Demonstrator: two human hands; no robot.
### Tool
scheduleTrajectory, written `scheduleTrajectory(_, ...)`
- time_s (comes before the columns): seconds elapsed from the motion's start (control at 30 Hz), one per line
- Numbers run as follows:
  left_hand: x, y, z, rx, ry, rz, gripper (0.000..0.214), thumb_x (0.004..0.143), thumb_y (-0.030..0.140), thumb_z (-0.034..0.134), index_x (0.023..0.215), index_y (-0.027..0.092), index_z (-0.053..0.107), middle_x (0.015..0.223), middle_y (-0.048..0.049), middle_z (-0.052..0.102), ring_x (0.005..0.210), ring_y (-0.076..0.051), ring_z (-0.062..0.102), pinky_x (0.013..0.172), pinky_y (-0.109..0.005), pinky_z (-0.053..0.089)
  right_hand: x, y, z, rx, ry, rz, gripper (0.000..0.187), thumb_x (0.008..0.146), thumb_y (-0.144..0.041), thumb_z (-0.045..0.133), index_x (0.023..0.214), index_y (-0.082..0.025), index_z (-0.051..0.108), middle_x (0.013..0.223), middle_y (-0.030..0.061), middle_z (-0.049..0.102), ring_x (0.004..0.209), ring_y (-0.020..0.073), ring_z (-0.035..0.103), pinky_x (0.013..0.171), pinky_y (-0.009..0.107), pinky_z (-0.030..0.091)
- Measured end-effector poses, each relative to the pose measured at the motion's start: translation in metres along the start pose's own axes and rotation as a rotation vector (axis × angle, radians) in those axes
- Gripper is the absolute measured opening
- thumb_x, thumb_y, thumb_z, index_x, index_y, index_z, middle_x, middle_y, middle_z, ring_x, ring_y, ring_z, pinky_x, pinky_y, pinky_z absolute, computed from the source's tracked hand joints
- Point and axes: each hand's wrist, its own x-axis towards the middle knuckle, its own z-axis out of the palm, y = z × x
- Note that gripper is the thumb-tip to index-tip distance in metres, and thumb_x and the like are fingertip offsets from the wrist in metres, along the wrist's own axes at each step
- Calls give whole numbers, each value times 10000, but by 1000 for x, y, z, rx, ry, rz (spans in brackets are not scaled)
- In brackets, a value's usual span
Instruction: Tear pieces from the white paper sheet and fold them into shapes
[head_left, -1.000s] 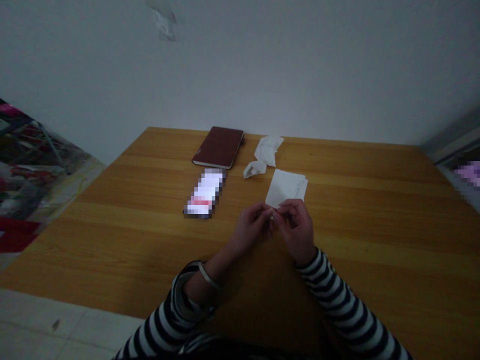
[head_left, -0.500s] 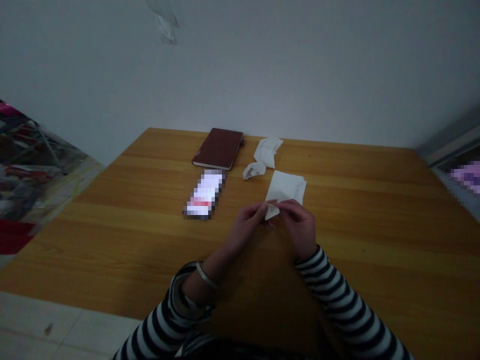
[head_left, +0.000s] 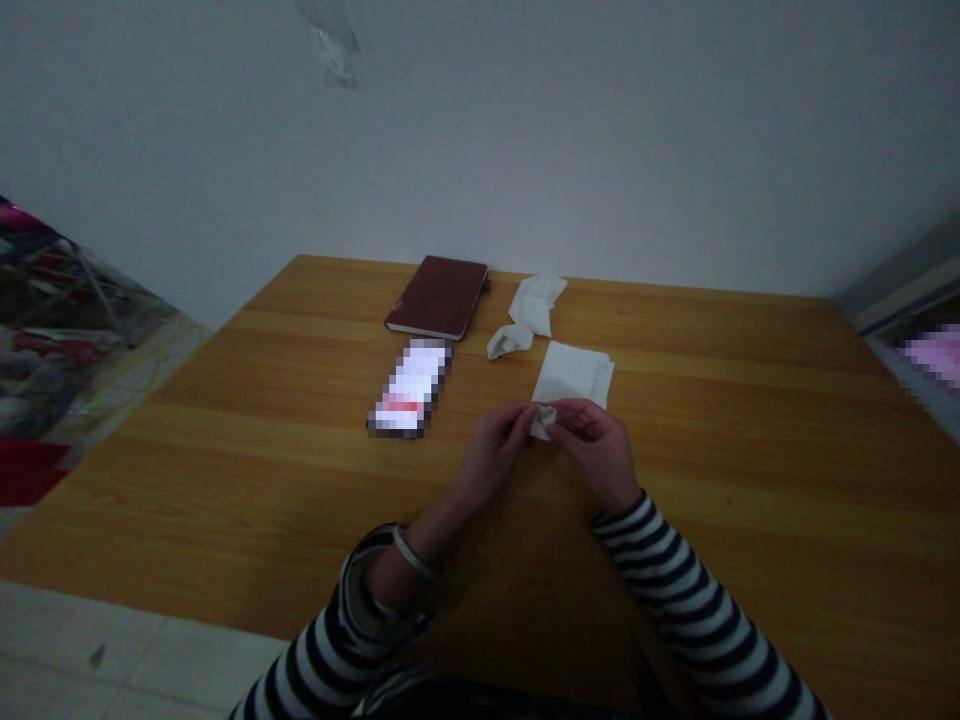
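Observation:
Between my fingertips is a small folded piece of white paper (head_left: pixel 541 422). My left hand (head_left: pixel 496 445) pinches its left side, and my right hand (head_left: pixel 596 447) grips its right side with thumb and fingers. Just beyond my hands lies a small stack of lined paper sheets (head_left: pixel 574 373) with handwriting at the right edge; my right fingers cover its near edge in this view. Farther back sit a crumpled, folded paper (head_left: pixel 510 340) and a creased lined sheet (head_left: pixel 537 302), touching or nearly so.
A phone (head_left: pixel 412 388) with a lit, blurred screen lies to the left on the wooden table (head_left: pixel 225 450). Behind it is a dark red notebook (head_left: pixel 439 297). A pale wall (head_left: pixel 600 140) rises along the table's far edge.
The fingers of my right hand have shifted on the small paper, the thumb now lower. More of the paper's folded, creased face shows between my hands. Objects on the table stay put.

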Motion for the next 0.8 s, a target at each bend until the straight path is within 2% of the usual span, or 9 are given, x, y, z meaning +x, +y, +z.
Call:
scheduleTrajectory(0.1,1,3,0,-42,-56,27,338,948,401,501,920,148,722,777,-39,627,723,-161,564,677,-276,462,-2,-1,1,-18,23,-24,256,706,-263,782,953,-229,726,802,17,730,738,161,677,692,292,564)
scheduleTrajectory(0.17,2,3,0,-47,-100,81,275,911,387,577,934,157,726,834,-46,618,796,-176,573,732,-292,469,-3,-1,1,-13,52,-38,220,718,-268,771,929,-227,729,808,22,735,745,166,681,707,303,568)
scheduleTrajectory(0.23,3,0,-1,8,-86,136,200,885,336,626,942,177,734,868,-45,590,845,-182,565,767,-299,468,-4,-2,0,-24,59,-58,151,742,-280,754,878,-222,722,819,31,732,751,169,681,714,313,572)
scheduleTrajectory(0.37,2,-4,-3,203,31,226,163,904,268,599,945,195,739,950,-55,521,857,-169,537,729,-277,464,-4,-4,-3,-264,45,-206,46,780,-259,723,792,-216,713,851,39,648,755,159,634,610,269,548)
scheduleTrajectory(0.43,0,-4,-4,271,23,243,172,922,264,573,962,182,719,971,-60,532,840,-160,544,713,-269,458,-4,-5,-4,-387,43,-304,33,796,-236,701,814,-220,723,907,46,607,760,154,610,571,258,529)
scheduleTrajectory(0.5,-1,-1,-5,334,-19,241,188,949,267,530,936,171,691,904,-45,561,796,-150,552,701,-264,444,-5,-6,-4,-433,19,-355,76,819,-221,669,869,-226,726,955,52,601,759,150,608,572,263,532)
scheduleTrajectory(0.63,-4,3,-6,410,-56,218,243,976,270,471,824,165,630,785,-19,558,715,-142,543,658,-256,420,-7,-7,-2,-413,-58,-337,125,839,-225,653,952,-231,706,951,48,641,718,142,631,570,262,546)
scheduleTrajectory(0.8,-6,-2,0,465,-117,234,217,990,247,421,915,163,607,896,-42,569,766,-153,548,698,-266,444,-9,-5,0,-435,20,-338,57,840,-222,653,892,-219,676,864,31,668,651,134,636,559,257,540)
